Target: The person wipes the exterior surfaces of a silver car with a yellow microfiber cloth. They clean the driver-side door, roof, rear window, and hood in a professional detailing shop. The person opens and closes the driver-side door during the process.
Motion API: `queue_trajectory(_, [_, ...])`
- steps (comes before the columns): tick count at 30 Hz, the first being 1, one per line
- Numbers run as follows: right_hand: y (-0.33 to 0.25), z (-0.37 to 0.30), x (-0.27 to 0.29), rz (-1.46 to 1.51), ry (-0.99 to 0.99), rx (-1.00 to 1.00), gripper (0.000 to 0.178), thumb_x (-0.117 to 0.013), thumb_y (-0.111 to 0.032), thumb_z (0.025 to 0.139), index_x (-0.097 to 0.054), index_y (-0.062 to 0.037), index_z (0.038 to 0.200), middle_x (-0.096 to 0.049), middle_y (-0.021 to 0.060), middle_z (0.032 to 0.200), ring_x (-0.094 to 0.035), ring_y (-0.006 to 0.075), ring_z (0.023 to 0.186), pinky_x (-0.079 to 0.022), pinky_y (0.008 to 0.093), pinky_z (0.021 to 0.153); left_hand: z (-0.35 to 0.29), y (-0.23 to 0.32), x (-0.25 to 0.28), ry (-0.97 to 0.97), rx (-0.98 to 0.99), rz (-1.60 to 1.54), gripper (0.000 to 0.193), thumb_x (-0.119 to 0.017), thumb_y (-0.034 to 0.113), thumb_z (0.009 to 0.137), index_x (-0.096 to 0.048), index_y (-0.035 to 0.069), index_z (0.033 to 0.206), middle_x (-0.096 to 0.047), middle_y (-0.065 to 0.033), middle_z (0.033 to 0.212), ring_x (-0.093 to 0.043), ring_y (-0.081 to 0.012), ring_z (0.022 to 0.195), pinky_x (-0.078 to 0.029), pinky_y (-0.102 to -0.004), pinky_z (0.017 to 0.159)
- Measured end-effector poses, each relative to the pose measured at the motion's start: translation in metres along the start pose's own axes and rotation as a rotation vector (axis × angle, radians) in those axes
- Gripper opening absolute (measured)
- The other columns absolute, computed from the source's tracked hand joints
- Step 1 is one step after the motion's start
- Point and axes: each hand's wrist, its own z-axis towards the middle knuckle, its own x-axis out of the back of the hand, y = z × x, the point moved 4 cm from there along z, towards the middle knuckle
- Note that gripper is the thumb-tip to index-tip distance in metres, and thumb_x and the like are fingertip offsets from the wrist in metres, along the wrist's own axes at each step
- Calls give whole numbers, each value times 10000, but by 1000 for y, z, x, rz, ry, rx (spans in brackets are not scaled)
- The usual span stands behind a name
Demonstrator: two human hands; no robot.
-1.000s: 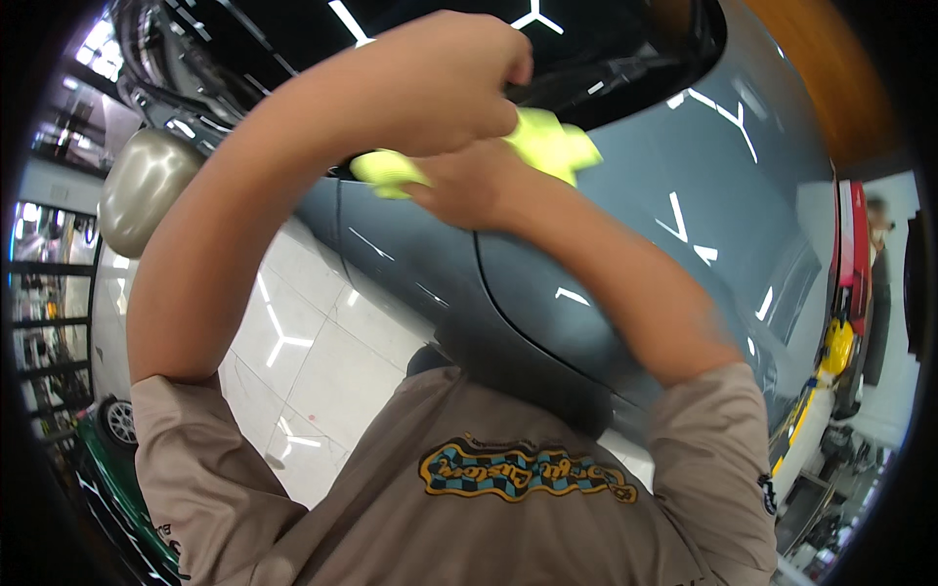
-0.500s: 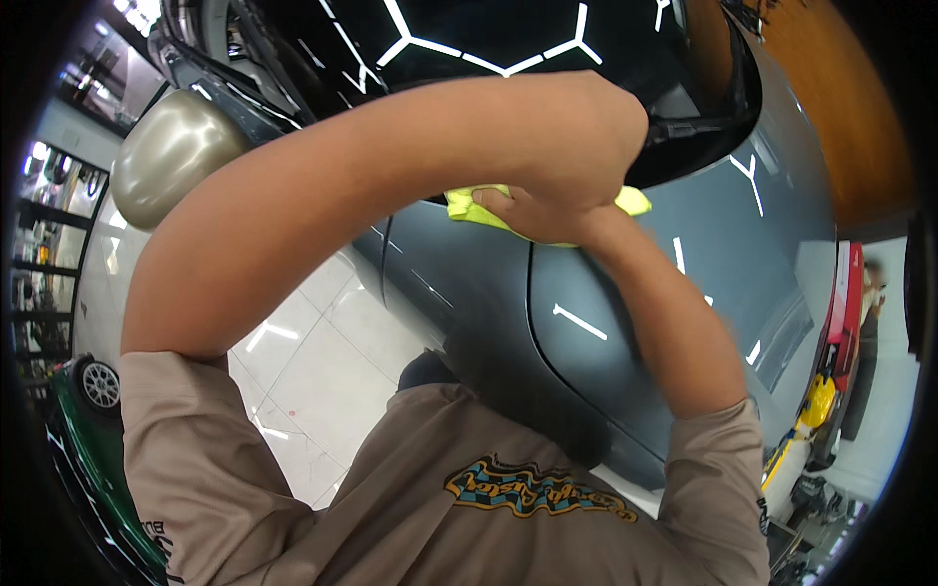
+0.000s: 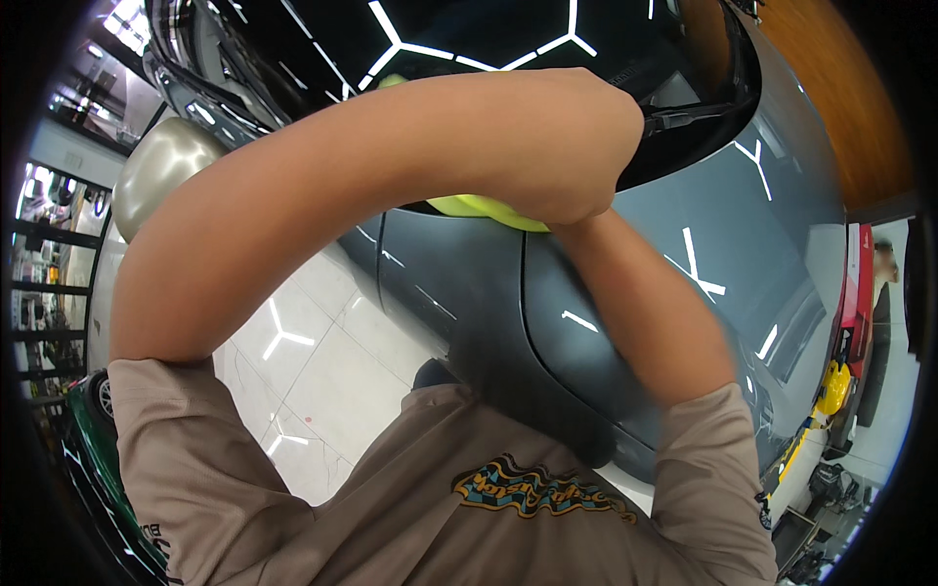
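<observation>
L hand (image 3: pixel 562 146) lies flat, pressed on the yellow cloth (image 3: pixel 484 207) at the grey car (image 3: pixel 635 293) windscreen base. Cloth's long axis runs 10–4 o'clock. R hand hidden under it: grip can't tell.

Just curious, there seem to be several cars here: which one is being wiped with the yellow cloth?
The grey-blue car right under the hands. The yellow cloth lies on it near the windscreen; the green car stands apart at lower left.

Cloth (image 3: pixel 484 207) on car (image 3: pixel 625 322) beneath windscreen (image 3: pixel 469 39), under both hands, floor (image 3: pixel 322 361) left of car, mirror (image 3: pixel 161 166) far left.
</observation>
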Motion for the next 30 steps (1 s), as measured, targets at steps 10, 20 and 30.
queue_trajectory(10, [9,-13,8,-2,-75,-70,405,-598,-354,859,-636,-19,1084,-662,205,1018,-639,317,951,-482,420,860,0,3,-2,-91,96,-16,344,-651,155,778,-599,-44,1054,-651,-206,906,-654,-330,850,-509,-389,750])
queue_trajectory(20, [37,-42,73,-190,-214,-435,294,-629,-280,791,-688,1,852,-663,203,791,-651,357,814,-503,455,749,3,-43,-36,22,108,-38,399,-622,103,756,-573,-34,1127,-637,-191,957,-637,-309,864,-499,-387,764])
queue_trajectory(30, [34,-47,37,-15,-89,-242,303,-586,-284,842,-691,0,847,-668,212,781,-659,367,797,-503,467,784,-1,-60,-45,137,36,-139,404,-586,45,749,-549,-30,1144,-528,-116,682,-531,-256,615,-441,-367,607])
